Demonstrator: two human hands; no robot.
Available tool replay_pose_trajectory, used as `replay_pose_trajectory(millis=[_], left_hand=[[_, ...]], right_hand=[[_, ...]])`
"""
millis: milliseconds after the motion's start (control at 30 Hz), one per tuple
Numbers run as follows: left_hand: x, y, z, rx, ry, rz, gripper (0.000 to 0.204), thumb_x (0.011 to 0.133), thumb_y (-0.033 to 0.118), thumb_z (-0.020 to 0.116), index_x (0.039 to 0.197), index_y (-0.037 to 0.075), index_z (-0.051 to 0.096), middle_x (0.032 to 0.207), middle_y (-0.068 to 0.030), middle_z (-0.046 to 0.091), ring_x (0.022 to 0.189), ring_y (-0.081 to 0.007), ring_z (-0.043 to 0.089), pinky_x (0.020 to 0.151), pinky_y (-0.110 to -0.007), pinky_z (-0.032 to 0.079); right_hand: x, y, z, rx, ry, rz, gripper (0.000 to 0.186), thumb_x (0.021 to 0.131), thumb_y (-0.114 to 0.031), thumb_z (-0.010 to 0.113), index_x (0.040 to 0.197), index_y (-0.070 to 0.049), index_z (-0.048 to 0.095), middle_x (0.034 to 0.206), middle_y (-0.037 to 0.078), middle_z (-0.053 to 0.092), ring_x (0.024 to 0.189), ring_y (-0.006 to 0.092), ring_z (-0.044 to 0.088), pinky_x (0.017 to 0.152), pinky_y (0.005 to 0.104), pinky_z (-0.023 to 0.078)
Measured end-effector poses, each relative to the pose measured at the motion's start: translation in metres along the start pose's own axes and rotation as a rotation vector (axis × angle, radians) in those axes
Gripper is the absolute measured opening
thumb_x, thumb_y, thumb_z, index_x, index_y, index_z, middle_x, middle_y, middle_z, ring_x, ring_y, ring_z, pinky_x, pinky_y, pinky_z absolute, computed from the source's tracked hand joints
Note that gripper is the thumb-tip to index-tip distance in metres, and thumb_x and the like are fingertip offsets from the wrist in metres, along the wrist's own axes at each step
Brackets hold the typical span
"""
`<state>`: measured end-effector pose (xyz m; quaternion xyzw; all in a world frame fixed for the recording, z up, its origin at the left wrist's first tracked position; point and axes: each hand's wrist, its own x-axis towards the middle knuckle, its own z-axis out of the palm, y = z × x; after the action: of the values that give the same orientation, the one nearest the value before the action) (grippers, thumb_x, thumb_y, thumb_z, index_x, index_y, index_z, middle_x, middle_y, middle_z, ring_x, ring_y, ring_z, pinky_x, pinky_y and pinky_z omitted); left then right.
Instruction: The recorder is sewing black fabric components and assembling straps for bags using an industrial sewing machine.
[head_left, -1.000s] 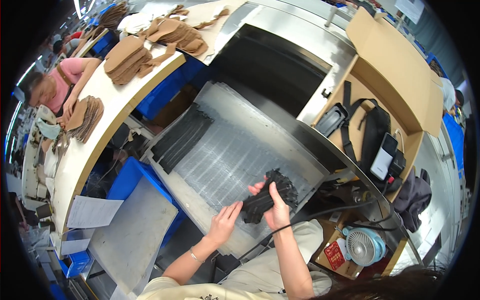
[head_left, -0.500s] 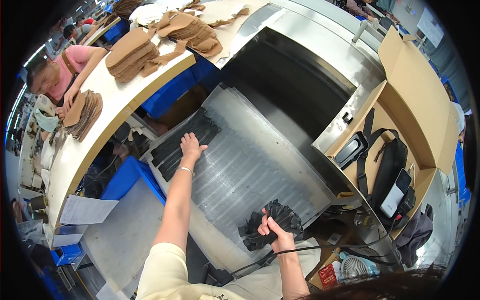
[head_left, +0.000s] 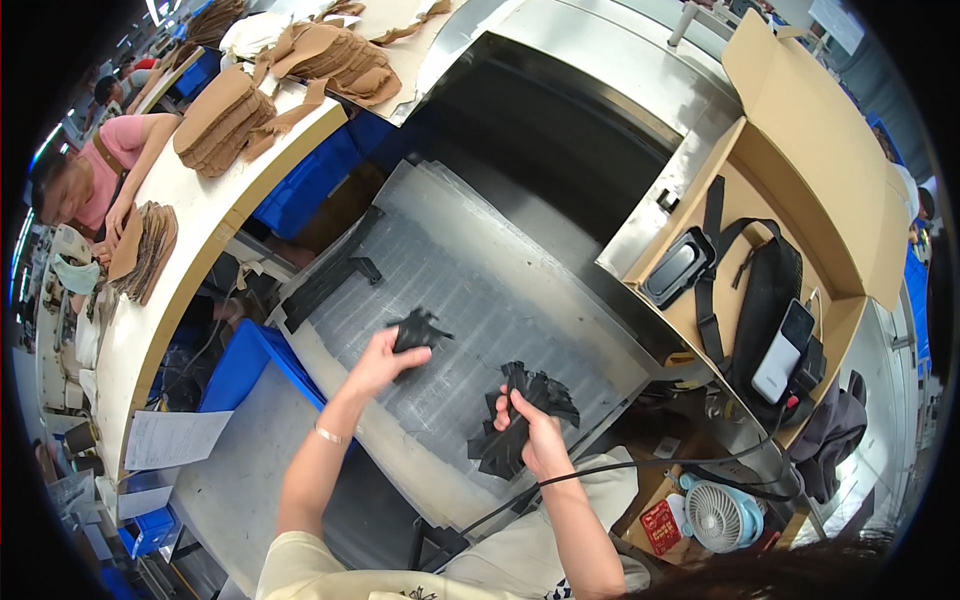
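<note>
My left hand (head_left: 382, 362) is closed around a small bunch of black strips (head_left: 417, 332), above the middle of a translucent plastic sheet (head_left: 480, 235). In my right hand (head_left: 530, 432) is a larger bundle of black strips (head_left: 500, 445), fanning out on both sides of the fingers near the sheet's near right side. More black strips (head_left: 325, 288) lie along the sheet's left edge, one end of them sticking out toward the middle. The strips' material cannot be made out.
Beyond the sheet is a dark machine opening (head_left: 545, 120) in a metal frame. An open cardboard box (head_left: 800, 225) with straps and a phone stands right. Brown cut pieces (head_left: 215, 120) are stacked on the curved table (head_left: 165, 310), where another person works. A cable crosses by my right forearm.
My left hand has lifted a bunch of strips off the sheet's left part and come nearer to my right hand. The view has shifted slightly. My right hand still holds its bundle.
</note>
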<state>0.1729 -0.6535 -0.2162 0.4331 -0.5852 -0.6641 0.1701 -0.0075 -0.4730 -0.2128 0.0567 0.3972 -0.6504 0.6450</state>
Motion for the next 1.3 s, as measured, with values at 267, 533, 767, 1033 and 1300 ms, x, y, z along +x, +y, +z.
replay_pose_trajectory(millis=[267, 533, 767, 1033, 1300], left_hand=[[-0.089, 0.022, 0.069, -0.466, -0.109, 0.031, 0.049, 0.075, 0.000, 0.071, 0.120, 0.002, 0.051, 0.097, -0.0009, 0.059, 0.086, -0.0084, 0.056, 0.080, -0.024, 0.046], [-0.114, 0.006, 0.085, -0.341, 0.038, 0.174, 0.033, 0.082, 0.003, 0.064, 0.113, 0.001, 0.055, 0.098, -0.0004, 0.059, 0.091, -0.0078, 0.054, 0.083, -0.024, 0.043], [-0.137, 0.033, 0.063, -0.063, 0.008, 0.075, 0.014, 0.089, 0.006, 0.055, 0.098, 0.000, 0.063, 0.077, 0.0055, 0.056, 0.070, -0.0016, 0.048, 0.063, -0.017, 0.039], [-0.149, 0.036, 0.061, -0.307, -0.146, -0.055, 0.013, 0.089, 0.011, 0.057, 0.094, 0.000, 0.063, 0.080, -0.0031, 0.063, 0.068, -0.0052, 0.053, 0.059, -0.019, 0.042], [-0.137, 0.032, 0.101, -0.444, 0.010, 0.086, 0.018, 0.095, 0.017, 0.045, 0.105, 0.002, 0.047, 0.089, -0.0175, 0.066, 0.059, -0.0187, 0.065, 0.043, -0.021, 0.045]], right_hand=[[0.003, 0.024, 0.023, 0.155, -0.056, 0.168, 0.048, 0.081, -0.044, 0.063, 0.104, -0.003, 0.057, 0.093, 0.009, 0.062, 0.077, 0.0162, 0.058, 0.071, 0.0305, 0.049], [-0.019, 0.016, 0.030, -0.016, 0.005, -0.012, 0.032, 0.086, -0.022, 0.062, 0.109, -0.002, 0.058, 0.102, 0.009, 0.062, 0.095, 0.0194, 0.059, 0.084, 0.0328, 0.049], [-0.032, 0.004, 0.030, -0.181, 0.045, -0.064, 0.029, 0.090, -0.024, 0.057, 0.107, -0.001, 0.057, 0.103, 0.012, 0.062, 0.089, 0.0216, 0.062, 0.079, 0.0349, 0.052], [-0.032, 0.005, 0.027, -0.129, -0.050, -0.056, 0.036, 0.091, -0.027, 0.055, 0.110, 0.003, 0.052, 0.101, 0.018, 0.062, 0.093, 0.0274, 0.062, 0.082, 0.0373, 0.051], [-0.035, 0.017, 0.033, -0.124, -0.129, 0.031, 0.052, 0.091, -0.043, 0.047, 0.116, 0.002, 0.051, 0.104, 0.015, 0.061, 0.088, 0.0223, 0.062, 0.072, 0.0333, 0.055]])
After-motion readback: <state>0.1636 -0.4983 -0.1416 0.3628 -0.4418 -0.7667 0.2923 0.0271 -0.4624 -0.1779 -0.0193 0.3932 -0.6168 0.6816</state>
